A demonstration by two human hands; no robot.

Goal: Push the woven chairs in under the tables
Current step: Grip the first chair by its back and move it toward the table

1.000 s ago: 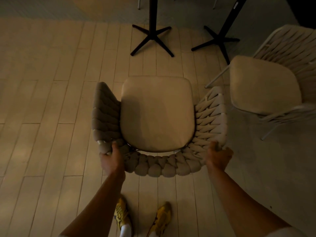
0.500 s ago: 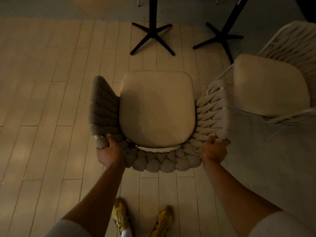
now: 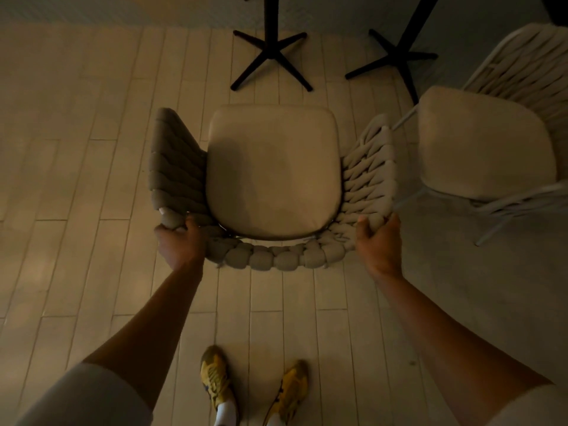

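Observation:
A beige woven chair [image 3: 273, 170] with a padded seat cushion stands on the plank floor right in front of me, its open front facing away. My left hand [image 3: 179, 242] grips the left rear corner of its woven backrest. My right hand [image 3: 379, 242] grips the right rear corner, thumb over the weave. Just beyond the chair's front edge stands a black cross-shaped table base [image 3: 272, 55]. The table tops are out of view.
A second black table base [image 3: 399, 56] stands at the upper right. Another woven chair [image 3: 488, 142] with a pale cushion sits close on the right, turned at an angle. My feet in yellow shoes [image 3: 255, 388] are below, on light wooden floorboards [image 3: 92, 179].
The chair has moved away from me toward the table bases. Both arms have stretched out further, and the hands keep their hold on the backrest corners.

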